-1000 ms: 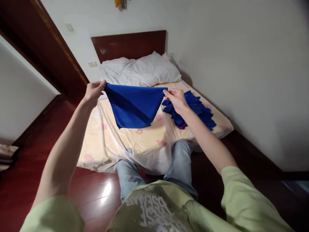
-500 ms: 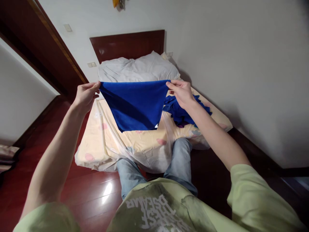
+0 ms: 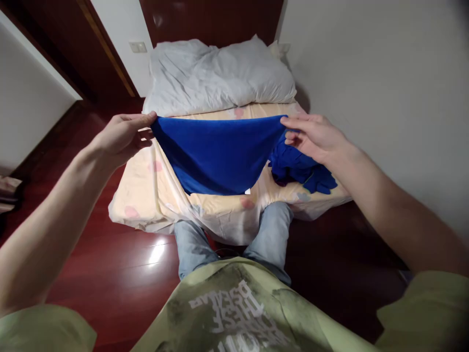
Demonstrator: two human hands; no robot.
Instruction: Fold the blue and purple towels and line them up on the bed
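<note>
Pinching the far left corner of a blue cloth (image 3: 220,151) with the left hand (image 3: 122,134), fingertips only, leaving the lower fingers loosely curled and with hold of nothing else visible. Moving right along the cloth: spread wide between both hands, out over the bed (image 3: 135,190) and just beyond the green shirt (image 3: 234,303), with the long axis running side to side along the top edge, pretty much level. Sags a touch in the middle, nothing dramatic. Drops from that edge back toward the shirt, narrowing in view down to the lower hem, with a small white tag (image 3: 247,191) near the hem's right end. Can't tell from this angle whether touching the bed down there or hanging clear.

Then over to the right hand (image 3: 315,134): pinching the far right corner basically the same way, closed at the tips, with the other fingers half bent and not wrapped around anything, as far as visible. So, honestly a tie on nearness to the cloth, with a hand at each end of that long edge.

Last stop, a crumpled blue pile (image 3: 300,164) on the right side of the bed. Sits below the right hand in view, partly covered by it, way nearer to that side and well apart from the left hand. Can't make out the number of pieces in there.
</note>
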